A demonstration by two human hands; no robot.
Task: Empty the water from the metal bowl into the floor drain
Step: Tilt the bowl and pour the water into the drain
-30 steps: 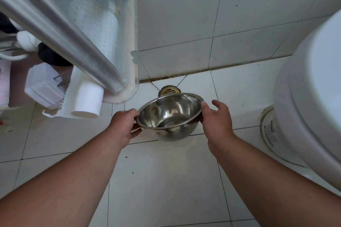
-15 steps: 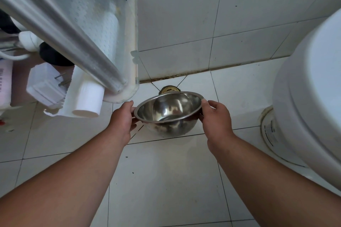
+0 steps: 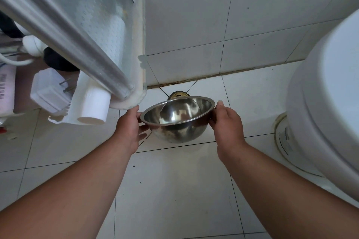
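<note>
Two hands hold one bowl point(image 3: 177, 117) at the middle of the frame, above the white floor tiles. The bowl is held mouth up, its opening turned slightly toward the camera, so that the shiny inside is seen; its rim runs left to right across the frame as a wide oval. Whether water is inside cannot be told from the reflections. The drain point(image 3: 178, 94) is seen just past the far rim, at the foot of the wall, mostly hidden by the bowl.

The bowl lies between the hands. The left hand point(image 3: 129, 125) is closed on the left rim, thumb at the top edge and fingers tucked under the side. The right hand point(image 3: 226, 122) is closed on the right rim, thumb laid along the top edge and the other fingers hidden behind the wall of the bowl. Both forearms are stretched forward from the lower corners of the frame and converge on the bowl, wrists nearly straight.

A toilet point(image 3: 328, 93) fills the right edge of the frame, and a glass door point(image 3: 81, 25) with a metal frame fills the upper left. Below the door a white roll point(image 3: 95, 106) is seen.
</note>
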